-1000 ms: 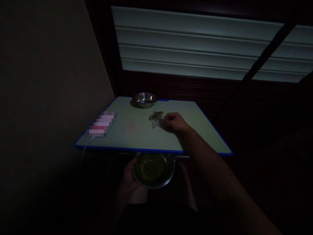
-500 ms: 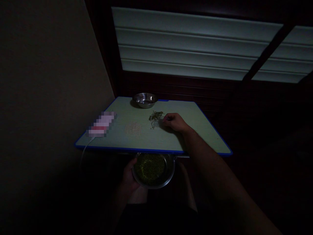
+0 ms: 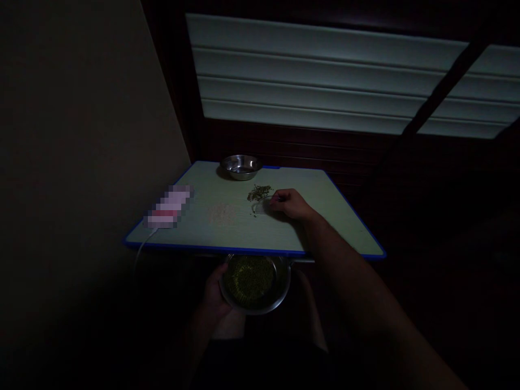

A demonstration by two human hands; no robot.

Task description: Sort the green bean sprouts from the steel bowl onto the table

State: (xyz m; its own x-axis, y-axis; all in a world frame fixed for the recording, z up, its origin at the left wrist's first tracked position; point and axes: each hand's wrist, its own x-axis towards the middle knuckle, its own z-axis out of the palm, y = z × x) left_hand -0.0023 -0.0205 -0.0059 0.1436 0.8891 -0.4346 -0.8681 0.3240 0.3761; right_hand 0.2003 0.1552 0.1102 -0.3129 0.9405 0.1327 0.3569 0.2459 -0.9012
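Note:
My left hand [image 3: 216, 295] is closed on the rim of a metal bowl [image 3: 280, 297], below the table's front edge. Small green beans [image 3: 248, 279], like mung beans, fill much of that bowl. Over the table, my right hand [image 3: 289, 203] has its fingers pinched on a clear, thin-edged piece [image 3: 260, 206], perhaps plastic; dim light hides its exact shape. Just beyond that piece lies a small heap of greenish-brown beans [image 3: 259, 192], with a few loose ones nearer me. Left of it, a thin patch of pale grains [image 3: 222, 214] is spread on the tabletop.
The light-green table [image 3: 260, 235] has a blue rim. A second metal bowl [image 3: 241, 168] stands at its back edge. A blurred-out phone-like thing [image 3: 168, 207] with a white cable [image 3: 142, 242] lies at the left. A wall [image 3: 89, 119] rises on the left, slatted panels [image 3: 309, 81] behind.
Almost nothing differs. My right hand and the clear piece stay beside the bean heap, with only a very slight shift. My left hand keeps the bowl in the same place.

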